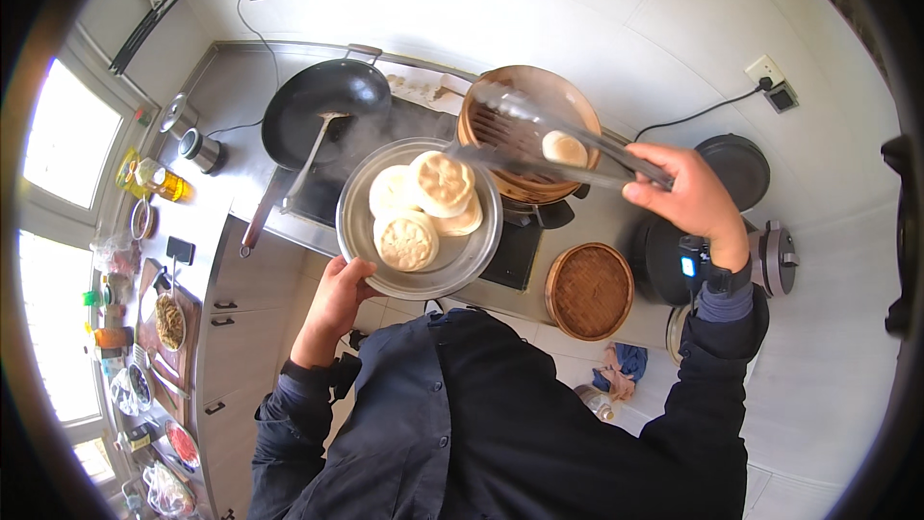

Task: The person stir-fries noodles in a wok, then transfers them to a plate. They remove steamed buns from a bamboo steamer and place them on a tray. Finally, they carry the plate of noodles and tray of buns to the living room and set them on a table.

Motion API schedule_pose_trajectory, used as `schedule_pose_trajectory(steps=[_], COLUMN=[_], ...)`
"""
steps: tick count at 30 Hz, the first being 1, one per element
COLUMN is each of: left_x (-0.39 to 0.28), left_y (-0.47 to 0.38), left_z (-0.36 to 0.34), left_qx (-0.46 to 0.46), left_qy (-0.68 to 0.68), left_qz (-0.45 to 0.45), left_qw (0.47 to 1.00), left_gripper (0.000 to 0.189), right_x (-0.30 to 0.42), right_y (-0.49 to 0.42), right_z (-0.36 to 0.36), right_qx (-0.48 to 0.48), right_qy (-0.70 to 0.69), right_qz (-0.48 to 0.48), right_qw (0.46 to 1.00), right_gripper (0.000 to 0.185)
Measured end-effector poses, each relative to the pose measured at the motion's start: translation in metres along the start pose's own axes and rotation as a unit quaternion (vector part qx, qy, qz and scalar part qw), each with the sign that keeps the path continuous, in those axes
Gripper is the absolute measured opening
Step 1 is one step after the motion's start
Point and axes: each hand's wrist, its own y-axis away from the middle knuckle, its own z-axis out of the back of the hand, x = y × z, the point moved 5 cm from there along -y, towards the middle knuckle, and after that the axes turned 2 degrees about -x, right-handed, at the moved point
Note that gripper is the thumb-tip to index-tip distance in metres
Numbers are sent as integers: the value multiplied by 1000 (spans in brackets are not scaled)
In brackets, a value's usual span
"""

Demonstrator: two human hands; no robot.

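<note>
My left hand (336, 307) grips the near-left rim of a round metal plate (465, 263), thumb on top. Several pale round flatbreads (442, 183) are piled on it, some with a pressed pattern. Metal tongs (613, 152) are held in my right hand (689, 191), blurred, their arms spread apart with nothing visible between the tips. They reach over a round bamboo steamer (574, 95) just right of the plate. One pale round bun (565, 150) sits on its slatted base, partly behind the tongs. Steam drifts between plate and wok.
Behind the plate on the left is a black wok (292, 126) with a metal spatula (310, 159) in it. A woven bamboo lid (588, 292) lies at the counter's front right. Beside it stand a black pot (657, 263) and an electric cooker (772, 260). An oil bottle (164, 180) is left.
</note>
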Motion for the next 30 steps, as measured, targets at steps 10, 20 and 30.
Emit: schedule_pose_trajectory(steps=[10, 20, 30], left_x=[7, 10, 8], left_y=[0, 1, -7], left_z=[11, 7, -2], left_qx=[-3, -11, 11], left_qy=[3, 11, 12], left_qz=[-6, -5, -13], left_qw=[1000, 1000, 1000], left_gripper=[32, 33, 33], right_x=[-47, -50, -28], right_y=[-8, -28, -1], right_z=[38, 39, 40], right_qx=[-51, 35, -46], right_qy=[315, 340, 171], right_qz=[-38, -119, -31], right_qw=[947, 932, 984], right_gripper=[32, 27, 33])
